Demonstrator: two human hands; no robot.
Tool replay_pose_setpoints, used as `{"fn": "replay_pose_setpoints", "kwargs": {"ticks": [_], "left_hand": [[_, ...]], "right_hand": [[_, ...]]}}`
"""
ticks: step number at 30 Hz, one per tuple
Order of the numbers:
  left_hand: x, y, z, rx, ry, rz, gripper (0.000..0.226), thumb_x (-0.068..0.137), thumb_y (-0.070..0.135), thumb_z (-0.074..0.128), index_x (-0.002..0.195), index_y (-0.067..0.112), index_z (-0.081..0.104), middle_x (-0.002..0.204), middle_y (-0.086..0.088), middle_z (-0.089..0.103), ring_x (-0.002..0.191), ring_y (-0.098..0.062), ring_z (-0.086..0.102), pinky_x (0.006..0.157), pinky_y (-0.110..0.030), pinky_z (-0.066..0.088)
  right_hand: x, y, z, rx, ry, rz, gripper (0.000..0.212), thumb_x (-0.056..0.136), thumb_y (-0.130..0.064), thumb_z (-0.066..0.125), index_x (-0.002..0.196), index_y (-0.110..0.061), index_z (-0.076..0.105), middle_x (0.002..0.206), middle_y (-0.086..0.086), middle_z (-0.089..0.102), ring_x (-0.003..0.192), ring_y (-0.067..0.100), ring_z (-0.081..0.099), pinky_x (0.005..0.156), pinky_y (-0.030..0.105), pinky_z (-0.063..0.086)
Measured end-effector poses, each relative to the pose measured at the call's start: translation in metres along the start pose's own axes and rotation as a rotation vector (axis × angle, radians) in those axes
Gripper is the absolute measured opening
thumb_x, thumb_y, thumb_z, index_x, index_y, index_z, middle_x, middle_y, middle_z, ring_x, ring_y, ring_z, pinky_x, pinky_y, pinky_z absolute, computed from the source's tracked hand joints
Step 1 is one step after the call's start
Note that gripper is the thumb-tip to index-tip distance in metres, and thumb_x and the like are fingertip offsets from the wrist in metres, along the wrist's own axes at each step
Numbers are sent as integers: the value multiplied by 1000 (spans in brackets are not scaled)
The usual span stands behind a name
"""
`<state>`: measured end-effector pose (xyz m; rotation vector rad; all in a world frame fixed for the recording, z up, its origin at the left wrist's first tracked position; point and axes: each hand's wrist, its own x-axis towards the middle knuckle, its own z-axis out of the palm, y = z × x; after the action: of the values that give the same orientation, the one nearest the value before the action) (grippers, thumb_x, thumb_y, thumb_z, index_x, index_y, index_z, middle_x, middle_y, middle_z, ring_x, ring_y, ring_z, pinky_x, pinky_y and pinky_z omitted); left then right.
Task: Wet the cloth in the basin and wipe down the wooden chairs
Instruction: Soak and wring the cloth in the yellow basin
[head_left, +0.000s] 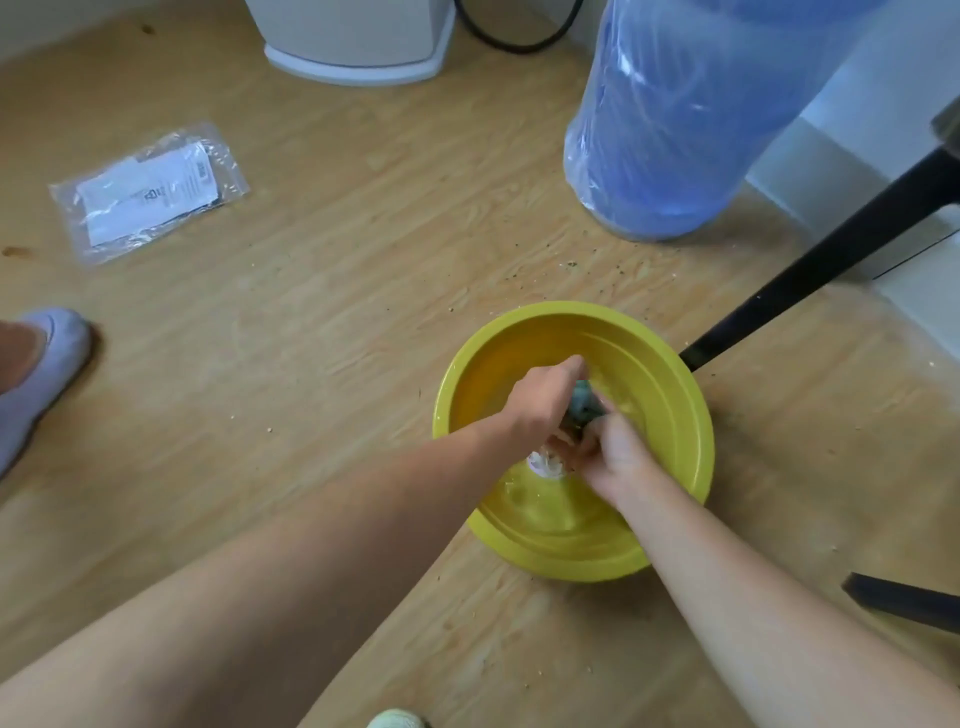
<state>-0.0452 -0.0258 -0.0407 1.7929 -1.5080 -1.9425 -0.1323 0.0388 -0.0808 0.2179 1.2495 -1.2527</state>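
Note:
A round yellow basin (675, 395) sits on the wooden floor with shallow water in it. Both my hands are inside it, closed around a twisted blue-green cloth (582, 402). My left hand (543, 402) grips the cloth's upper end, my right hand (615, 454) the lower end, where a whitish bit of cloth shows between my fingers. Most of the cloth is hidden by my hands. A black chair leg (810, 270) slants down to the floor just behind the basin's right rim.
A large blue water bottle in clear plastic wrap (675, 119) stands behind the basin. A white appliance base (358, 47) with a black cable is at the top. A clear bag with papers (148, 192) lies left. A foot in a pale slipper (41, 374) is at far left. Another dark leg (904, 600) is at lower right. Crumbs litter the floor.

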Motion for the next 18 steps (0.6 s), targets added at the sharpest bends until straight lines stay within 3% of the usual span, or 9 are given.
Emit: {"fn": "replay_pose_setpoints", "kwargs": {"ticks": [2,4,6,8,10,13,15,18], "left_hand": [[2,1,4,76,15,42,42,99,47,44,92,20,75,109,-9,69,95,-30,60,80,-33,44],[2,0,6,156,69,93,44,103,46,43,109,19,77,123,-8,69,106,-29,61,87,-31,47],[0,1,8,226,100,132,44,101,48,46,104,15,76,116,-10,72,105,-34,66,90,-38,56],[-2,5,13,282,132,153,47,94,51,45,83,15,74,100,-12,75,98,-38,69,85,-46,60],[-5,12,17,338,191,146,57,83,58,36,80,14,73,97,-18,75,99,-44,69,84,-50,59],[-7,18,18,427,283,170,77,80,63,29,106,9,77,112,-25,74,109,-49,67,87,-53,58],[-10,21,17,462,296,231,61,91,52,37,96,8,79,106,-23,75,102,-45,67,85,-48,59],[-13,23,16,495,288,293,50,99,37,43,76,4,73,78,-16,67,79,-38,63,71,-39,54]], "right_hand": [[-10,-8,-2,215,-108,52,60,67,-1,30,117,-6,64,111,25,65,106,47,59,82,51,52],[-14,-15,0,287,-158,118,52,80,-24,43,124,-8,65,121,26,64,115,47,57,93,53,47],[-11,-20,8,217,-148,163,59,85,-55,52,124,-13,68,126,22,65,117,44,60,95,52,48],[-6,-22,20,135,-117,193,63,84,-67,53,123,-19,69,127,18,66,116,39,62,95,50,49],[-7,-23,33,135,-132,190,62,86,-66,50,127,-22,65,135,16,62,120,37,58,106,51,40],[-5,-21,41,264,-158,199,63,91,-60,43,138,-19,55,142,15,55,130,38,48,115,53,26],[-9,-21,43,315,-188,182,59,96,-53,35,138,-15,52,135,20,56,126,39,49,109,54,33],[-15,-24,41,315,-214,168,59,98,-45,31,141,-9,50,131,27,57,115,40,54,89,52,43]]}}
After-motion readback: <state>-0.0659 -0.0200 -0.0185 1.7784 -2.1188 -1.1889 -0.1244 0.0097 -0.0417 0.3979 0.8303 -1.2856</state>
